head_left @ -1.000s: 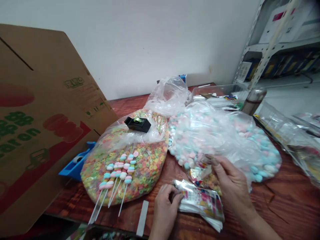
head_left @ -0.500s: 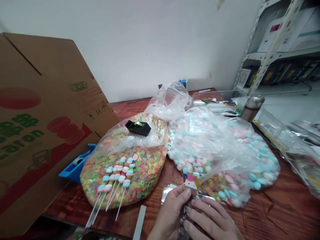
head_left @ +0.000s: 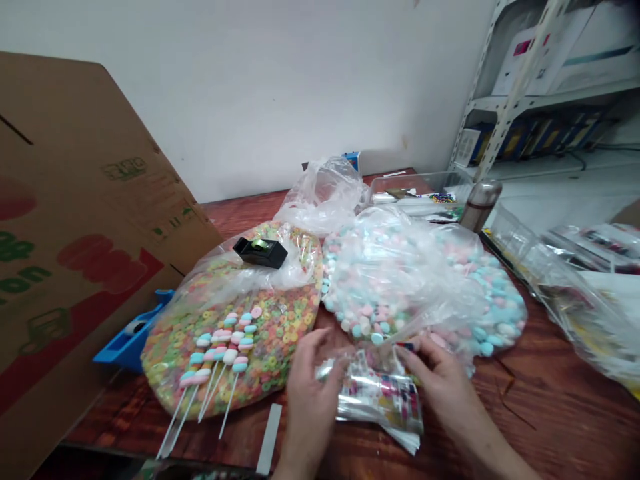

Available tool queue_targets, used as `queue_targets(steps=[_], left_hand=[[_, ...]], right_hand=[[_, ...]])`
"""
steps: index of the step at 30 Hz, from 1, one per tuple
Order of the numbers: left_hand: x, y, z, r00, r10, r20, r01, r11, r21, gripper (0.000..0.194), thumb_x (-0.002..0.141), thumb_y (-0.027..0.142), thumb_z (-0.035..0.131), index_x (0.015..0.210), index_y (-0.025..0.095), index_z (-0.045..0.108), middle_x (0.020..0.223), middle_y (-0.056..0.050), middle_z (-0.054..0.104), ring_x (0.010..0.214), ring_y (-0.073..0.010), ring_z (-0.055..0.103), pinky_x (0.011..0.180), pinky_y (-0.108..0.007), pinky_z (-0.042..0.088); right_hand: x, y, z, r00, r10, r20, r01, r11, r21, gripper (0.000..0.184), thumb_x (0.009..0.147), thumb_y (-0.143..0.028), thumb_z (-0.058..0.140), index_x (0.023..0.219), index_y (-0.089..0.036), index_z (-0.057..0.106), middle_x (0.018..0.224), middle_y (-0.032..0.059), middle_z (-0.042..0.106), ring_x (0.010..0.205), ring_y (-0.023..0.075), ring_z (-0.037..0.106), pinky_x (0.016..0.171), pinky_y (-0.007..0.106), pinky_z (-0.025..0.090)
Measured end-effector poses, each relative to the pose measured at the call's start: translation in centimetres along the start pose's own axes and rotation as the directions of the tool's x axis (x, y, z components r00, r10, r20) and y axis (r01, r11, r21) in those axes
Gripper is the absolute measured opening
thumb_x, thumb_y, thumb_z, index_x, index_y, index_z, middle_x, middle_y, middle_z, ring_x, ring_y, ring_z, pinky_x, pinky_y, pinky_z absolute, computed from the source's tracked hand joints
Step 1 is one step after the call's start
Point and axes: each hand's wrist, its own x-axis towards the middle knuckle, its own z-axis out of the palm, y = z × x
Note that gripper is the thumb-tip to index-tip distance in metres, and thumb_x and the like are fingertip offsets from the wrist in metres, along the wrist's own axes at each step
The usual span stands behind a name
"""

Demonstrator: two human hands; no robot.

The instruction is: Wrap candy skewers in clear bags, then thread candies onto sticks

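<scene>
Reddish wood grain runs across the surface [head_left: 545, 400] under my forearms, with a white wall [head_left: 250, 87] behind it and a metal shelf [head_left: 520, 100] off to the right. My left hand [head_left: 310, 400] comes in from the near edge, palm turned inward, its fingers [head_left: 320, 347] spread, with their tips at the left end of a stack of printed foil packets [head_left: 380, 400]; I cannot tell whether they grip it. My right hand [head_left: 437, 380] reaches in from the other side, its fingers [head_left: 413, 353] bunched together on the stack's upper edge. The stack lies on the wood between my hands, its lower corner fanning out.

Just beyond it bulges a clear bag of pastel marshmallows [head_left: 415, 280], right beside my right hand. To my left lies a bag of coloured cereal rings [head_left: 280, 347], with candy skewers [head_left: 230, 357] on it and a black tape dispenser [head_left: 260, 252] at its far end. A blue tape dispenser [head_left: 131, 347] sits by a tilted cardboard box [head_left: 85, 233], and a steel flask [head_left: 480, 205] stands near a plastic tub [head_left: 420, 190] at the back.
</scene>
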Motion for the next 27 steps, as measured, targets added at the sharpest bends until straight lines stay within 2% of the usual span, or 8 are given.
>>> queue_targets(steps=[2, 4, 6, 7, 10, 13, 20, 27], left_hand=[[-0.6, -1.4, 0.0, 0.969, -0.194, -0.155, 0.159, 0.964, -0.212, 0.036, 0.07, 0.041, 0.077, 0.096, 0.018, 0.067, 0.088, -0.007, 0.069, 0.08, -0.0212, 0.065, 0.071, -0.03, 0.051], [-1.9, -2.5, 0.9, 0.903, -0.409, 0.135, 0.429, 0.829, -0.359, 0.041, 0.063, 0.043, 0.082, 0.089, 0.015, 0.07, 0.078, -0.008, 0.069, 0.06, -0.0175, 0.062, 0.052, -0.026, 0.047], [-3.2, -2.7, 2.4, 0.776, -0.428, 0.464, 0.611, 0.692, -0.384, 0.05, 0.05, 0.034, 0.091, 0.091, 0.012, 0.074, 0.083, -0.013, 0.072, 0.061, -0.0184, 0.064, 0.053, -0.026, 0.048], [-3.7, -2.3, 3.3, 0.769, -0.391, 0.505, 0.619, 0.649, -0.441, 0.057, 0.044, 0.029, 0.094, 0.095, 0.013, 0.075, 0.088, -0.014, 0.073, 0.071, -0.0207, 0.066, 0.064, -0.028, 0.051], [-3.8, -0.3, 5.1, 0.838, -0.369, 0.402, 0.545, 0.543, -0.639, 0.05, 0.057, 0.032, 0.09, 0.102, 0.017, 0.074, 0.097, -0.012, 0.074, 0.093, -0.0247, 0.066, 0.085, -0.034, 0.05], [-2.4, 1.5, 5.5, 0.881, -0.407, 0.242, 0.443, 0.53, -0.723, 0.026, 0.069, 0.031, 0.082, 0.088, 0.015, 0.073, 0.083, -0.007, 0.072, 0.079, -0.0191, 0.066, 0.079, -0.031, 0.051], [-0.8, 0.2, 5.6, 0.864, -0.481, 0.147, 0.407, 0.496, -0.767, 0.032, 0.054, 0.026, 0.09, 0.065, 0.015, 0.063, 0.058, 0.004, 0.059, 0.053, -0.0084, 0.051, 0.056, -0.02, 0.045], [-1.0, -1.1, 6.2, 0.877, -0.462, 0.131, 0.379, 0.5, -0.779, 0.036, 0.06, 0.03, 0.088, 0.064, 0.018, 0.054, 0.056, 0.007, 0.054, 0.053, -0.0083, 0.05, 0.056, -0.02, 0.043]], right_hand=[[0.4, -0.1, 0.2, 0.997, 0.012, -0.078, -0.006, 0.997, 0.079, 0.029, 0.083, -0.047, 0.066, 0.078, -0.019, 0.062, 0.067, -0.0029, 0.059, 0.062, 0.0139, 0.051, 0.057, 0.024, 0.043], [0.5, -0.4, 0.6, 0.995, 0.046, -0.086, -0.033, 0.989, 0.146, 0.031, 0.084, -0.051, 0.064, 0.084, -0.02, 0.061, 0.065, -0.003, 0.059, 0.058, 0.0141, 0.052, 0.054, 0.025, 0.042], [0.2, -0.7, 1.3, 0.996, 0.063, -0.069, -0.049, 0.982, 0.182, 0.031, 0.083, -0.051, 0.066, 0.082, -0.02, 0.061, 0.064, -0.0031, 0.058, 0.056, 0.014, 0.051, 0.052, 0.025, 0.041], [-0.1, -0.8, 1.7, 0.997, 0.049, -0.055, -0.039, 0.985, 0.169, 0.031, 0.083, -0.05, 0.066, 0.079, -0.02, 0.06, 0.064, -0.003, 0.057, 0.057, 0.014, 0.051, 0.053, 0.025, 0.041], [-0.9, -0.7, 2.6, 0.997, -0.074, -0.011, 0.074, 0.997, 0.017, 0.029, 0.086, -0.046, 0.064, 0.074, -0.02, 0.06, 0.069, -0.0022, 0.057, 0.066, 0.0148, 0.052, 0.061, 0.025, 0.042], [-1.4, 0.0, 2.8, 0.987, -0.161, -0.005, 0.159, 0.98, -0.122, 0.027, 0.089, -0.043, 0.059, 0.075, -0.02, 0.061, 0.073, -0.0011, 0.059, 0.071, 0.016, 0.052, 0.067, 0.025, 0.041], [-1.3, 1.1, 2.6, 0.988, -0.156, -0.009, 0.15, 0.962, -0.229, 0.035, 0.09, -0.045, 0.057, 0.065, -0.021, 0.05, 0.064, -0.004, 0.045, 0.064, 0.014, 0.042, 0.06, 0.023, 0.035], [-1.0, 1.0, 2.5, 0.996, -0.065, 0.062, 0.073, 0.987, -0.143, 0.043, 0.094, -0.052, 0.047, 0.063, -0.021, 0.049, 0.062, -0.0032, 0.042, 0.061, 0.0142, 0.039, 0.057, 0.025, 0.035]])
